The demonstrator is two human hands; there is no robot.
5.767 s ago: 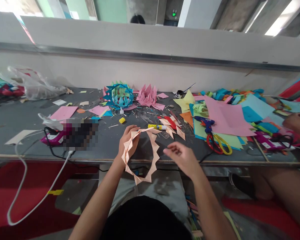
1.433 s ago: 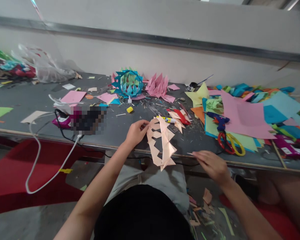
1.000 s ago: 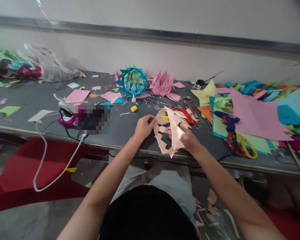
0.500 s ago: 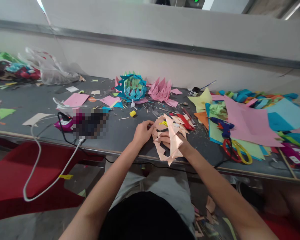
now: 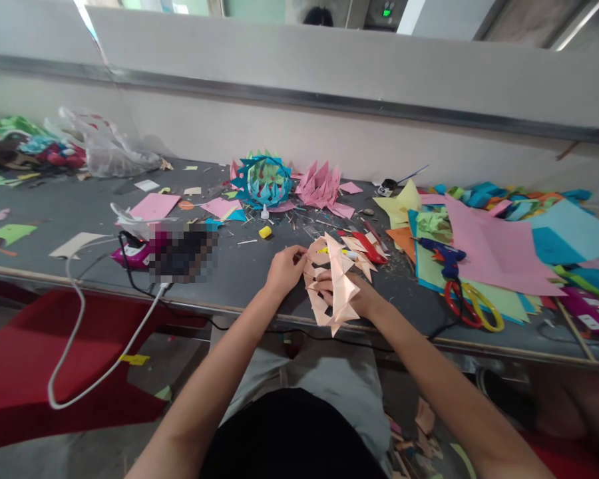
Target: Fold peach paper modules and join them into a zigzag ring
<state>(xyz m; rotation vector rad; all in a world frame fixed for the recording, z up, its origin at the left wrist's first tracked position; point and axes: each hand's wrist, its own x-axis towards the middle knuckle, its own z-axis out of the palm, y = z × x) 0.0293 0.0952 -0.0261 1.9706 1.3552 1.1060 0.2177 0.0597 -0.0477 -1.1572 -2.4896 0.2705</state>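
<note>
A peach paper ring [image 5: 347, 293] with folded, pointed teeth stands near the table's front edge. My left hand [image 5: 285, 271] is closed on its left side, thumb and fingers pinching the band. My right hand [image 5: 362, 296] reaches through the ring from the right, its bent fingers close to the inner left side. The front strip covers part of that hand, and whatever its fingertips hold is hidden. Just behind the ring lie a yellow-and-white glue stick [image 5: 349, 254], a red tool or holder [image 5: 370, 247] and loose peach paper points [image 5: 365, 266].
A blue-and-green paper ring [image 5: 264, 183] and a pink spiky one [image 5: 319, 186] stand at the back. Right of my hands lie a blue glue gun [image 5: 444, 256], scissors [image 5: 474, 303] and stacked coloured paper [image 5: 504, 249]. A yellow cap [image 5: 265, 232] and a cabled purple box [image 5: 134, 253] are left.
My right hand, earlier apart from the ring with a thin white sliver at its fingertips, has moved left into it. The left hand keeps its grip. The ring has turned since the first frame.
</note>
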